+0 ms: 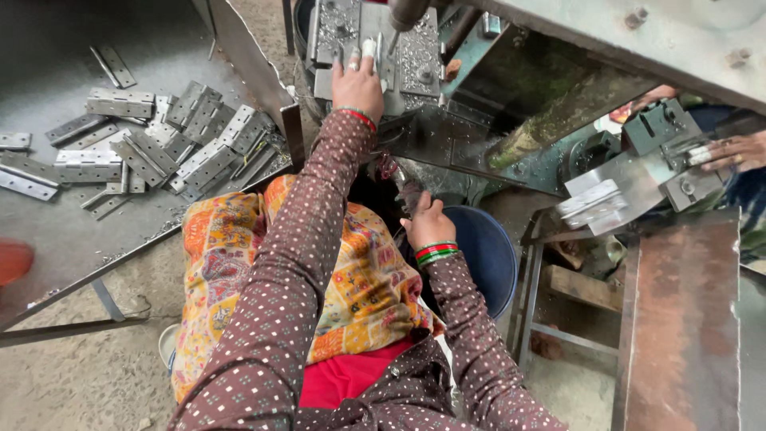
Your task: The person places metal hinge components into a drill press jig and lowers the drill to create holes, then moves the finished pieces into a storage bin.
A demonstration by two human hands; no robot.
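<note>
1. Grey steel tray (48, 231) at far left holds a loose heap of metal hinges (152, 148), several overlapping.
2. Left hand (357, 86) lies flat, fingers spread, on a hinge plate (375, 48) on the drill table (419, 56).
3. Right hand (427, 223) is curled around a dark lever (403, 187); grip closed.
4. Blue tub (487, 255) sits just beside that wrist; contents not visible.
5. Another person's hand (734, 150) rests on a second machine (666, 152) at right.

soft, even daylight fills the workshop scene, casting only faint shadows. dull glare sits on the hinges (152, 144) at upper left and on the steel plate (630, 179) at right. focus holds across the centre; edges bend slightly, wide-angle.
</note>
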